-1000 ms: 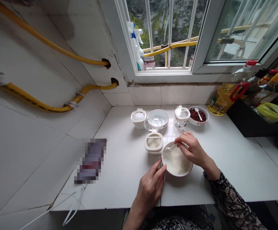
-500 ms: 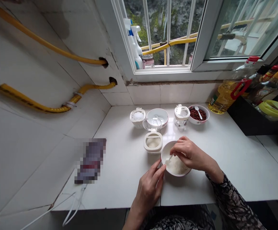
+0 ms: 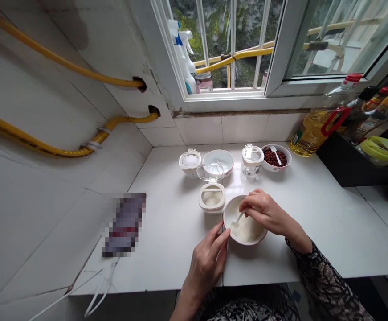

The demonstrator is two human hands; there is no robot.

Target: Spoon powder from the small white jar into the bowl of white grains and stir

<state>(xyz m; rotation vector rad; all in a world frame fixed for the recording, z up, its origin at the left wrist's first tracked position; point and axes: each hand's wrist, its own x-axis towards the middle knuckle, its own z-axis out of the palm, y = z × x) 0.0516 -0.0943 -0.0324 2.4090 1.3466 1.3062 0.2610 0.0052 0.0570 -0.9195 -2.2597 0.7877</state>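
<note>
Okay, white ceramic bowl (image 3: 245,243) sits front-centre on the white tiled counter (image 3: 314,227), partly filled with white grains (image 3: 250,232); can't tell what kind. Right hand (image 3: 263,211) is over the bowl, fingers pressed together, pinching the handle of a small white spoon (image 3: 236,220), with its bowl end down at the grains. Left hand (image 3: 205,265) is just outside the bowl on the near-left side, fingers loosely spread, no pinch. Its fingertips (image 3: 223,236) are at the bowl's wall, seemingly touching; can't confirm.

Step in hand looks like spooning at the grains. Next move calls for a steady pinch, spoon kept over the bowl.

Just beyond the bowl, left: open plastic jar (image 3: 212,199) with white powder. Farther back: lidded jar (image 3: 190,163), shallow white bowl (image 3: 218,160), small glass jar (image 3: 252,158), and red-bean bowl (image 3: 275,157) with a white spoon. Back right of the bowl: cooking-oil bottle (image 3: 314,133). Well left of it: pixelated object (image 3: 124,225).
</note>
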